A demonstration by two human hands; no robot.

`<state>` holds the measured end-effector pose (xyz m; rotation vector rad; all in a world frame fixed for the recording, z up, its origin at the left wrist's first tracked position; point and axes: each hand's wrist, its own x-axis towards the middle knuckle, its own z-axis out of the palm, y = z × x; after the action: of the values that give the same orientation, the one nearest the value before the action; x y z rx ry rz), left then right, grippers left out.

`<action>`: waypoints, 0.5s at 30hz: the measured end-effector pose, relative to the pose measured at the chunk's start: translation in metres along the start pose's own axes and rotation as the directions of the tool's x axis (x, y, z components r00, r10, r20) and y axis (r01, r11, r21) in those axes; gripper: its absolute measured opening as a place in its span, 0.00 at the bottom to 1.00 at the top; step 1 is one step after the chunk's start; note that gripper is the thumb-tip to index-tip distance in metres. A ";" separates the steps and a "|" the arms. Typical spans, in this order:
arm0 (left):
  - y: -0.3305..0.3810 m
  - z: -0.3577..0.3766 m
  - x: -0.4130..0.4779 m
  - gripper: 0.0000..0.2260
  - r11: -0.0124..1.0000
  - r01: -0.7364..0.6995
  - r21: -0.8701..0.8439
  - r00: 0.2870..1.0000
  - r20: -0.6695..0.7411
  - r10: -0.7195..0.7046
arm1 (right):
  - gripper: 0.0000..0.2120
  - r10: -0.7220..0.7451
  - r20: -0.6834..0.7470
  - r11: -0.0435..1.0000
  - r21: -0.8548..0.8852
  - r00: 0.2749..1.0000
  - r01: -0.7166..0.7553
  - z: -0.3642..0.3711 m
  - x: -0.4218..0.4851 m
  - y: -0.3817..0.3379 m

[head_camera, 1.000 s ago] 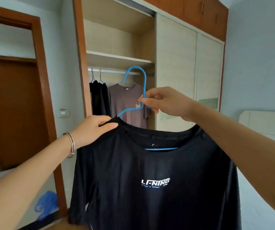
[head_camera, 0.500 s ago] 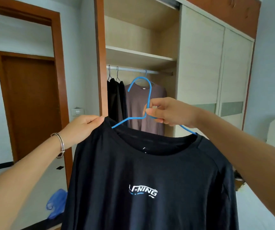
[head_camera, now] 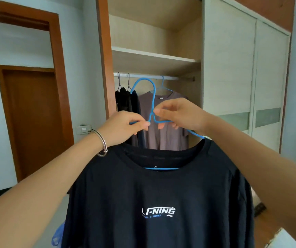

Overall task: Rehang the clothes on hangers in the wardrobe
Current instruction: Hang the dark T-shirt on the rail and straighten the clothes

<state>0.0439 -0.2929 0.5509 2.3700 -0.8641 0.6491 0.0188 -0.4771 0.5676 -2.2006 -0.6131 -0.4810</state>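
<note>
**Black T-shirt held on its hanger, not yet on the rail**

The black T-shirt (head_camera: 158, 203) fills the lower half of the frame. It is carried on a blue hanger (head_camera: 154, 99) in front of the open wardrobe (head_camera: 152, 55). The wire to the left of the neck is pinched by the left hand (head_camera: 124, 126). The neck itself is pinched by the right hand (head_camera: 179, 113), with the fingers curled. The hook is seen below the rail (head_camera: 177, 78) and is not yet placed on it.

Two faults can be expected. The hook could be caught on the second hanger (head_camera: 162, 85), which carries the brown T-shirt (head_camera: 163, 126), because both appear near each other in the upper centre. The left shoulder could also slide off, since the wire there is bare above the collar.

"LI-NING" is printed in white on the chest. The small blue line under it seems to end in "POSSIBLE", but it is too small to be sure.
</note>
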 end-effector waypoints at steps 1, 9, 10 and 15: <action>-0.008 0.002 0.006 0.10 1.000 -0.005 -0.012 1.000 -0.025 0.005 | 0.11 0.024 -0.040 1.000 -0.002 0.999 -0.024 -0.005 0.002 0.008; -0.083 0.014 0.054 0.09 0.980 -0.018 -0.198 0.999 -0.046 0.009 | 0.06 0.273 -0.260 0.939 -0.137 0.926 -0.315 -0.007 -0.010 0.078; -0.090 0.015 0.060 0.09 0.979 -0.038 -0.202 0.999 -0.040 0.030 | 0.07 0.290 -0.299 0.932 -0.127 0.909 -0.339 -0.005 -0.008 0.079; -0.118 0.013 0.087 0.09 0.971 -0.174 -0.167 0.983 0.036 0.182 | 0.10 0.353 -0.433 0.916 -0.021 0.830 -0.401 0.007 0.007 0.076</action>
<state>0.1878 -0.2609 0.5559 2.1879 -1.1188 0.5650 0.0690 -0.5133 0.5216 -2.1506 0.0891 -0.7616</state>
